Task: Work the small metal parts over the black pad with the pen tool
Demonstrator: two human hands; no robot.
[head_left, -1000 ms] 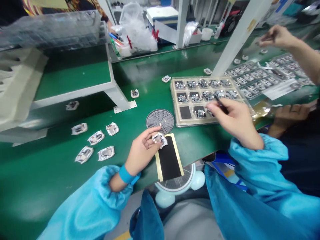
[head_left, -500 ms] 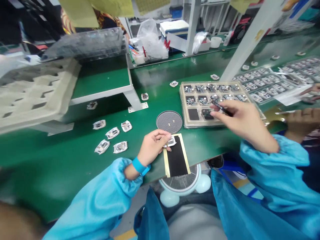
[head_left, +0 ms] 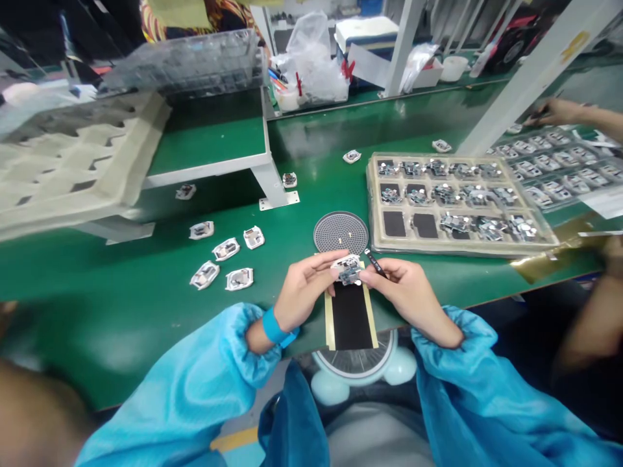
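Observation:
My left hand is closed on a small white device casing, above a black mat with yellow edges. My right hand pinches a small circuit board against the casing's open face. Whether the board is seated inside cannot be made out. A slim black tool with white lettering also sits in my right hand, its end pointing up and away. Just beyond my fingers lies a round grey perforated disc with tiny brass-coloured pieces on it.
A compartment tray of circuit boards stands at right. Several white casings lie at left near a raised shelf with a moulded tray. Other people's arms reach in at right, beside more casings.
My right hand has come from the tray back to my left hand, bringing a circuit board. The front-row compartment it was at now shows bare dark lining. The view has shifted slightly.

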